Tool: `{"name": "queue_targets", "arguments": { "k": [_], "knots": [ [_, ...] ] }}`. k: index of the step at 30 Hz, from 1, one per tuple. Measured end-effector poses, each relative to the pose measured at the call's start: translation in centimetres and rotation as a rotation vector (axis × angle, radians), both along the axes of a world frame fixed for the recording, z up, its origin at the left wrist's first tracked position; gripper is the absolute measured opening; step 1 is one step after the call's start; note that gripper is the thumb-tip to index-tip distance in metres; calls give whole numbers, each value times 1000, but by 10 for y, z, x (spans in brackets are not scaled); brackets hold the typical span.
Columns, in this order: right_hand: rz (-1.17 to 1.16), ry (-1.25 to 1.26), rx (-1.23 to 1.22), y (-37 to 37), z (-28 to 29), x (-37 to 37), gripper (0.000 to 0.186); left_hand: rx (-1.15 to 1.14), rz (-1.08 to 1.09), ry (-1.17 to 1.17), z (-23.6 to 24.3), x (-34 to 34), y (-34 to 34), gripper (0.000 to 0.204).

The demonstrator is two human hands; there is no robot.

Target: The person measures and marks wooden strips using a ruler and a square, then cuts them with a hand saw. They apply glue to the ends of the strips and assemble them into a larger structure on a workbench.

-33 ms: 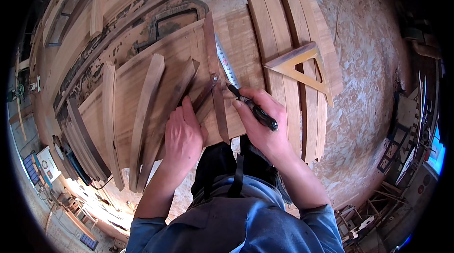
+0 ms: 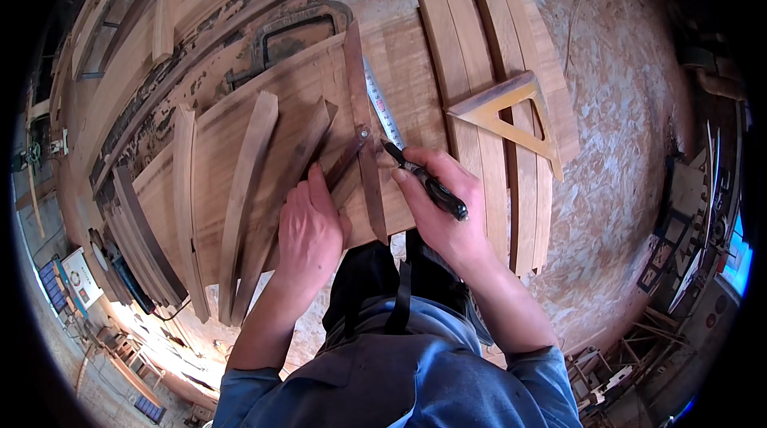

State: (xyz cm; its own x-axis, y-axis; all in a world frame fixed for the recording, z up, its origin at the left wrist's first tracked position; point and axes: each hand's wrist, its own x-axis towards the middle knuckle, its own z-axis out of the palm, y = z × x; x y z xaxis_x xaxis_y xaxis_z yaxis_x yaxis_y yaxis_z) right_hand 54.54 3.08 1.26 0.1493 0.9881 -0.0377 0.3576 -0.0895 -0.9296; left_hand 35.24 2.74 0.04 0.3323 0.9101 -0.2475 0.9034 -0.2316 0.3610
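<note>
so, black tool [image 2: 439, 191] in right hand [image 2: 447, 225], left hand [image 2: 310, 224] by bevel [image 2: 363, 133]

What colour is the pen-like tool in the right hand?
The pen-like tool is mostly black; the head view shows it.

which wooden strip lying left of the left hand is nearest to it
The rightmost, dark-faced strip, passing by the left hand; others lie farther left.

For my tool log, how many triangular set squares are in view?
1: a yellow set square lies across the wooden strips, ahead and right of the right hand. Others could be hidden under the wood.
</note>
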Motion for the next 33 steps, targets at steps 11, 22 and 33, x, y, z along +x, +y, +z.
{"name": "queue_targets", "arguments": {
  "k": [11,22,33],
  "knots": [
    [58,-48,89,8,-15,-5,19,98,-21,25,-4,0,1,70],
    [80,-86,28,11,-6,-5,19,113,-34,28,-7,-2,0,70],
    [128,-63,71,11,-8,-2,19,119,-34,42,-6,-1,0,70]
  ]
}}
